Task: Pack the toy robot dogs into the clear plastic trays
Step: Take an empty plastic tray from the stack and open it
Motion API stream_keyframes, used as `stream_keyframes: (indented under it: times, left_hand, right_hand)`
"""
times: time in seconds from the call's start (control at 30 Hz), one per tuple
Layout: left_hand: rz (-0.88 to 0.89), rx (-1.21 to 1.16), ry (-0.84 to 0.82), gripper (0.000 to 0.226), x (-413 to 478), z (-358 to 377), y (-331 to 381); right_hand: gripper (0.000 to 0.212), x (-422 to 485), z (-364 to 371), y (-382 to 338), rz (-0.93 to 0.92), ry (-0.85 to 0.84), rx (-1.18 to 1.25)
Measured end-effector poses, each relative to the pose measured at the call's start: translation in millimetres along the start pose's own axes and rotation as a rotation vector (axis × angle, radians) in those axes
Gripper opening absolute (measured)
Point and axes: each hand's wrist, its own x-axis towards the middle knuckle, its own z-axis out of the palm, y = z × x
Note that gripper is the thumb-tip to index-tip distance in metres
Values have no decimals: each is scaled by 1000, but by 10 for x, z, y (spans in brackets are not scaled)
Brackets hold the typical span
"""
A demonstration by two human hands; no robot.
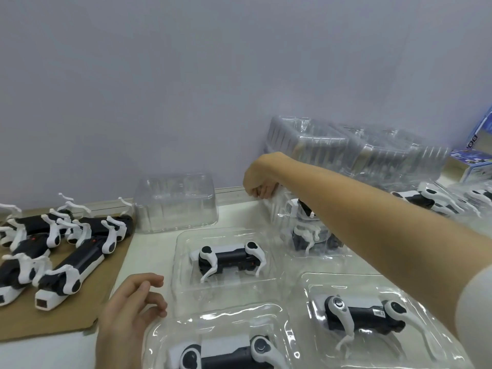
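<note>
My right grip (259,189) grasps the packed far tray (285,235) by its rim, left grip (133,304) released, probably shifting it; next needs a loose robot dog (66,272).

The trays (226,296) are thin clear plastic, glossy and smooth, with bright glints along their moulded ridges, and the stack (372,153) at the back is of the same shiny film. The toy robot dogs (229,258) are hard, smooth plastic in 2 finishes (black bodies with a dull sheen, white legs a little glossier). The brown cardboard (53,315) looks matt and faintly rough, the white table (151,251) smooth
</note>
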Motion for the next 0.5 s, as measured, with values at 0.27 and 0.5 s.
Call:
stream_keyframes:
  times: [0.27, 0.5]
  left_hand:
    - [-21, -6, 11, 28, 9, -6, 7]
    - [-44, 3, -1, 29, 25, -2, 24]
  right_hand:
    - [24, 91, -77, 299, 45, 16, 7]
    - [26, 225, -116, 620, 88, -40, 32]
